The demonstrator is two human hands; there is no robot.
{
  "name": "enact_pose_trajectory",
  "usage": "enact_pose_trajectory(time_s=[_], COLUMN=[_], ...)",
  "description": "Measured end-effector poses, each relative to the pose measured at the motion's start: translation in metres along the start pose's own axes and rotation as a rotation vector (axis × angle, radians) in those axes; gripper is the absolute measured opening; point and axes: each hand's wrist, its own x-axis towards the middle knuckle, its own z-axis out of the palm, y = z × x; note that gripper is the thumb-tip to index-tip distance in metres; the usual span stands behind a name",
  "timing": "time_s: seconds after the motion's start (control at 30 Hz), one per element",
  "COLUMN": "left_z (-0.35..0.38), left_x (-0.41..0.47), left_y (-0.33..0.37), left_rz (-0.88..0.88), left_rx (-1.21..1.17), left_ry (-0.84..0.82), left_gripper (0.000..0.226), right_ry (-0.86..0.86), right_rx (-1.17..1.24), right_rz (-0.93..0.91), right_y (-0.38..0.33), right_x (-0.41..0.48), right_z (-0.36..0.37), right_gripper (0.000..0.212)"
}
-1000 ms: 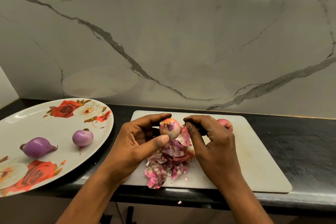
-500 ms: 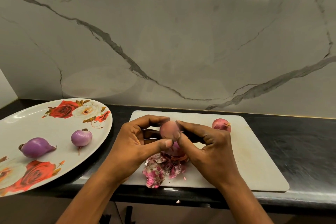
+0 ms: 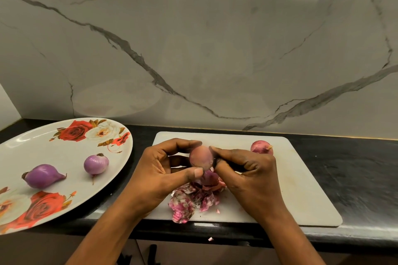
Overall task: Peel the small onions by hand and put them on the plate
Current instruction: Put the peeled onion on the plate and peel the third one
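Observation:
I hold a small pinkish onion [image 3: 201,158] above the white cutting board [image 3: 301,189]. My left hand [image 3: 163,176] grips it between thumb and fingers. My right hand [image 3: 247,176] pinches at its right side with curled fingers. A heap of pink and purple peels [image 3: 193,200] lies on the board under my hands. One unpeeled red onion [image 3: 261,147] sits at the board's far side. Two peeled purple onions [image 3: 42,176] [image 3: 95,164] lie on the white rose-patterned plate [image 3: 53,148] at the left.
The board and plate rest on a black counter [image 3: 355,170] against a marble wall [image 3: 204,38]. A scrap of peel [image 3: 210,238] sits on the counter's front edge. The plate overhangs that front edge at the left.
The onion has been turned in my fingers, so its smooth pink side now faces me. My right fingers have closed in against its right side.

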Motion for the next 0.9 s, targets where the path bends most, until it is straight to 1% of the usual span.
enact_pose_trajectory(time_s=[0.1, 0.3, 0.57, 0.7, 0.9], left_z=[0.000, 0.001, 0.002, 0.002, -0.002], left_x=[0.000, 0.002, 0.002, 0.002, 0.001], left_y=[0.000, -0.001, 0.000, -0.001, 0.000], left_rz=[-0.009, -0.009, -0.004, -0.003, 0.002], left_rx=[0.009, 0.011, 0.036, -0.003, -0.076], left_ry=[0.012, 0.053, 0.092, 0.076, 0.040], left_gripper=[0.056, 0.057, 0.056, 0.052, 0.051], right_ry=[0.006, 0.014, -0.014, -0.021, 0.047], right_rx=[-0.015, 0.030, -0.035, -0.064, -0.102], right_rz=[0.000, 0.002, -0.007, -0.005, 0.027], right_y=[0.002, -0.008, -0.005, -0.005, -0.004], right_x=[0.000, -0.001, 0.000, 0.001, 0.003], right_z=[0.000, 0.001, 0.001, 0.001, 0.001], right_gripper=[0.031, 0.026, 0.021, 0.017, 0.011])
